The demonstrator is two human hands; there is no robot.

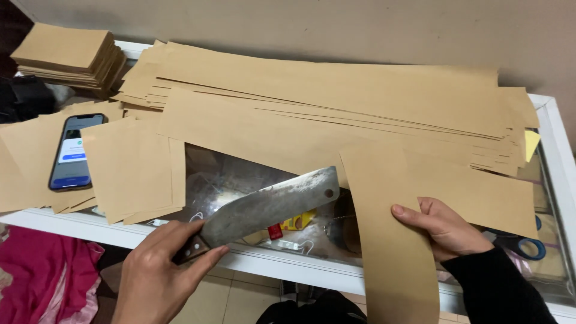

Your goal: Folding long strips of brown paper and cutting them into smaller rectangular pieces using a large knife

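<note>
At far left a stack (69, 57) of cut brown sheets sits at the table's back corner. A phone (75, 151) with its screen lit lies face up on loose sheets, with a small pile of squares (135, 168) just beside it. The left hand (159, 270) is closed around the wooden handle of a cleaver (270, 204), whose broad blade lies over the glass tabletop (210, 180) and points right. The blade's tip is near the edge of a long paper strip (390, 240). The right hand (444, 231) pinches that strip, thumb on top, and its lower end hangs over the table's front rim. Behind, long strips (336, 99) lie fanned across the table. Blue scissors (522, 243) show at right, partly under paper.
</note>
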